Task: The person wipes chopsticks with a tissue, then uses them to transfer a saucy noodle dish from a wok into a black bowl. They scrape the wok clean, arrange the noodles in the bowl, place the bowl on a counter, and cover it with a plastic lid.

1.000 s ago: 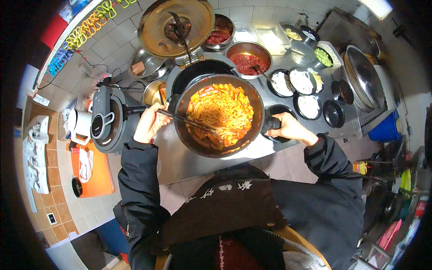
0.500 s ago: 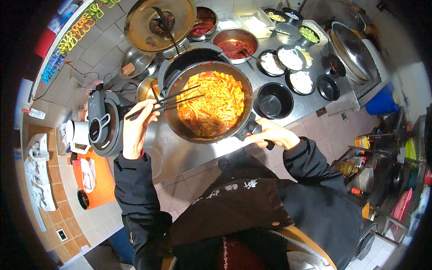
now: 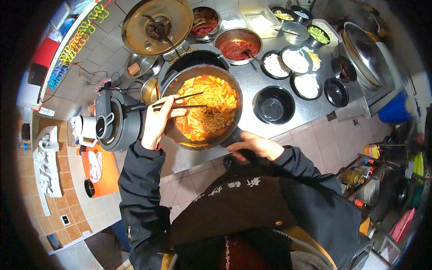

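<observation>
A dark deep frying pan (image 3: 171, 130) holds noodles (image 3: 209, 110) coated in orange-red sauce. It is tipped slightly toward me, close to the counter's front. My left hand (image 3: 161, 118) pinches a pair of dark chopsticks (image 3: 191, 106), their tips over the noodles. My right hand (image 3: 257, 146) is wrapped round the pan's black handle (image 3: 232, 136), its fingers partly hidden. Just behind the pan is a round black cooking vessel (image 3: 198, 58). To the right of the pan stands a black bowl (image 3: 274, 105) with nothing visible inside.
Behind are a pot of red sauce (image 3: 238, 47) with a spoon, and a large stained lid (image 3: 157, 27). Black bowls with white noodles (image 3: 307, 86) stand at the right, near chopped greens (image 3: 318, 34). A grey appliance (image 3: 118, 123) is at the left. The counter's front edge runs near my body.
The pan has shifted a little left and nearer to me, its handle swinging inward. Both hands moved left with it. The chopsticks have changed angle over the noodles.
</observation>
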Motion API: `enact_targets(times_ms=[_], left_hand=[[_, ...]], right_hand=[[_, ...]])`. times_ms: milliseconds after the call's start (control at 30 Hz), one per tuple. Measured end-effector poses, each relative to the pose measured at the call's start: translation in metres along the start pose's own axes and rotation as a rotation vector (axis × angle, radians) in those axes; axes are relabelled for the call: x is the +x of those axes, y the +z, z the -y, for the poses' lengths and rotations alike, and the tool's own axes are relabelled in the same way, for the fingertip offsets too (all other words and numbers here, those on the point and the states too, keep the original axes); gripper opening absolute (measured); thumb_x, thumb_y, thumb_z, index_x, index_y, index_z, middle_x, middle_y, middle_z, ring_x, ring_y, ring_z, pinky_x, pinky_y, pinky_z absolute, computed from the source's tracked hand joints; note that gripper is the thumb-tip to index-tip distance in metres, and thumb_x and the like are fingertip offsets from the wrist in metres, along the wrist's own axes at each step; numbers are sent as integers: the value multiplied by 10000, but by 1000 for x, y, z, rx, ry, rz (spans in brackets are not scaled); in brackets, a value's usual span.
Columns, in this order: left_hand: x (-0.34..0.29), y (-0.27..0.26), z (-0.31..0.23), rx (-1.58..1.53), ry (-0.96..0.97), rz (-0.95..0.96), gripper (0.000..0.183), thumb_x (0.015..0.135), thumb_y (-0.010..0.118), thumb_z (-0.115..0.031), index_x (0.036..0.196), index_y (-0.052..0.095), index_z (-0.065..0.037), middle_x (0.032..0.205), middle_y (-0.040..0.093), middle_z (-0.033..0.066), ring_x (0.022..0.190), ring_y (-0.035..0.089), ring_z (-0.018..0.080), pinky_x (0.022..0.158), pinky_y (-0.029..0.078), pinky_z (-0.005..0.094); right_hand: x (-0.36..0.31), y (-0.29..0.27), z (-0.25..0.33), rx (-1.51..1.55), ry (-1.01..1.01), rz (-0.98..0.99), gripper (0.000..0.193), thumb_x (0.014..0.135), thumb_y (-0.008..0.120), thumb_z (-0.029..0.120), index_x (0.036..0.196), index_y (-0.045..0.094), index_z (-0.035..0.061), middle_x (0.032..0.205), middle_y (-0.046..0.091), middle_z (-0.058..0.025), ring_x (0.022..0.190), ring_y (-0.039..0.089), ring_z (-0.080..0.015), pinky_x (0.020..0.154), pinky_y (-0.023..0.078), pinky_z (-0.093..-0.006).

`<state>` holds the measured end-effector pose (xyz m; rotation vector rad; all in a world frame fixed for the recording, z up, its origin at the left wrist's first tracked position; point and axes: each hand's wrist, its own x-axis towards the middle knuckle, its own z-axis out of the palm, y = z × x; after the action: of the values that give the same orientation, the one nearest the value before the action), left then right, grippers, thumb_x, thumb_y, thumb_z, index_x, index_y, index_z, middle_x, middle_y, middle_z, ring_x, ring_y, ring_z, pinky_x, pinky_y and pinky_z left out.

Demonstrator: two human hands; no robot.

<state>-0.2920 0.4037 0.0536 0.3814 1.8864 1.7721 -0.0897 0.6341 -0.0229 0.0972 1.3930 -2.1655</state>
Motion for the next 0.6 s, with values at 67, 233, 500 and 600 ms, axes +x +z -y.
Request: enact_targets(times_ms=[67, 233, 500, 600], left_hand=[[15, 10, 6, -70, -19, -79, 327, 989, 527, -206, 1111, 601, 89, 1015, 675, 174, 843, 699, 230, 801, 560, 295], [27, 7, 13, -328, -178, -116, 337, 991, 515, -179, 1116, 562, 130, 1021, 662, 215, 910, 686, 291, 865, 571, 349], [-7, -20, 1, -492, -127, -250, 322, 990, 506, -151, 1117, 553, 142, 1065, 644, 233, 975, 667, 305, 899, 561, 361], [-27, -30, -10, -214, -4, -249, 316, 984, 528, -172, 1115, 590, 110, 1000, 677, 201, 854, 700, 246, 822, 571, 318]], right_hand=[[8, -3, -1, 18, 44, 39, 322, 903, 644, 226, 649, 557, 49, 580, 531, -10, 473, 472, -96, 461, 359, -251], [10, -2, -7, 94, 75, -3, 263, 866, 701, 194, 725, 522, 63, 586, 484, 11, 456, 422, -69, 436, 319, -231], [8, 7, 3, 77, 71, -123, 299, 855, 723, 210, 714, 499, 72, 558, 452, 21, 427, 378, -60, 395, 262, -232], [7, 10, 4, 134, 83, -128, 338, 860, 718, 226, 664, 480, 87, 536, 436, 26, 419, 373, -61, 397, 261, -235]])
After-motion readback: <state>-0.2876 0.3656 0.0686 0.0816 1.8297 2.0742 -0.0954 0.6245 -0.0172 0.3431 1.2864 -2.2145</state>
